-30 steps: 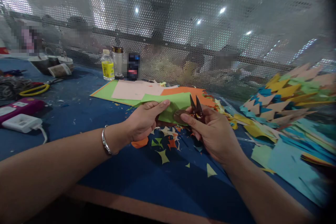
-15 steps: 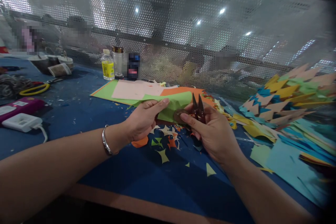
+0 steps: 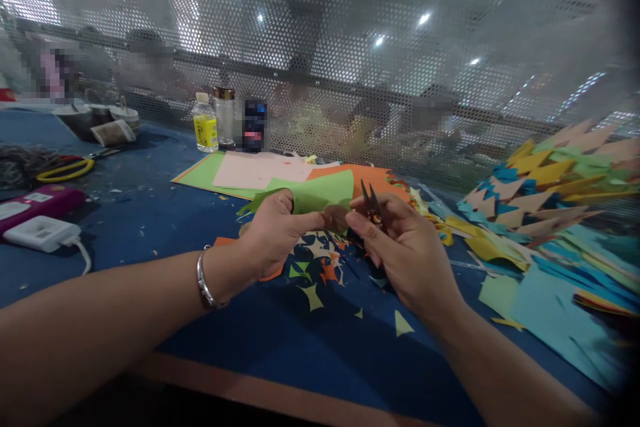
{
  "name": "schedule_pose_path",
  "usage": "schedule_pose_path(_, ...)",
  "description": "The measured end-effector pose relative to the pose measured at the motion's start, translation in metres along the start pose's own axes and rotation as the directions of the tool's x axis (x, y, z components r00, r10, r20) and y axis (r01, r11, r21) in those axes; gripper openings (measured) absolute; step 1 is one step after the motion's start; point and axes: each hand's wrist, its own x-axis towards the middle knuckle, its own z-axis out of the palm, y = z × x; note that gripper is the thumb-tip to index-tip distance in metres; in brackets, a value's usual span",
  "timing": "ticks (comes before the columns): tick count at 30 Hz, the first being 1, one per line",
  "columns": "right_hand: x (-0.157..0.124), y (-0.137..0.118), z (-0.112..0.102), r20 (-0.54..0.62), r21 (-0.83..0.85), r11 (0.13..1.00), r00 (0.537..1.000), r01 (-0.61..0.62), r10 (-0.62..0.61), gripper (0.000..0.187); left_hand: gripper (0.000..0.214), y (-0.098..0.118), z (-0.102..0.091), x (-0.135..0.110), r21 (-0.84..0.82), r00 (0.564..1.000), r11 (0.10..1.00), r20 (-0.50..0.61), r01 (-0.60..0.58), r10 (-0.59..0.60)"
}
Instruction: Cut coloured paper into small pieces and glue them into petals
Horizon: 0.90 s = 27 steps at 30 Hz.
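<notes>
My left hand, wearing a silver bangle, is closed on a sheet of green paper that curls up over the fingers. Its thumb reaches to a brown round disc lying against the lower right part of the paper. My right hand is wrapped round a pair of scissors. Their blades point up and stand slightly apart; the handles are mostly hidden in the palm. The right thumb and fingertips are close to the disc's right edge; whether they touch it I cannot tell.
Paper scraps litter the blue table below my hands. Pink and orange sheets lie behind. At right are a stack of zigzag-cut papers and blue sheets. A bottle, a power strip and yellow-handled scissors stand or lie left.
My left thumb has moved right and down from the paper's face to the disc. The green paper has shifted slightly left. The scissors are tilted a little more to the left.
</notes>
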Motion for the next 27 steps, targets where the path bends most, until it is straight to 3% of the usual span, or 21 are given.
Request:
schedule_pose_path(8,-0.002,0.001,-0.002,0.046,0.007,0.998,0.997,-0.068,0.068,0.036,0.019,0.001,-0.006,0.004,0.014,0.996,0.997,-0.043,-0.072,0.073)
schedule_pose_path(13,-0.003,0.003,-0.003,0.104,-0.058,0.991,0.987,-0.119,0.125,0.038,0.017,0.005,-0.005,0.002,-0.048,0.995,0.997,-0.076,-0.067,0.064)
schedule_pose_path(18,-0.001,0.002,-0.003,0.163,-0.02,0.984,0.97,-0.18,0.181,0.038,0.019,0.007,-0.004,0.003,-0.054,0.994,0.997,-0.098,-0.059,0.053)
schedule_pose_path(27,-0.001,0.0,-0.002,0.224,0.038,0.965,0.944,-0.259,0.244,0.039,0.015,0.009,-0.003,0.002,0.016,0.999,1.0,-0.032,-0.025,0.025)
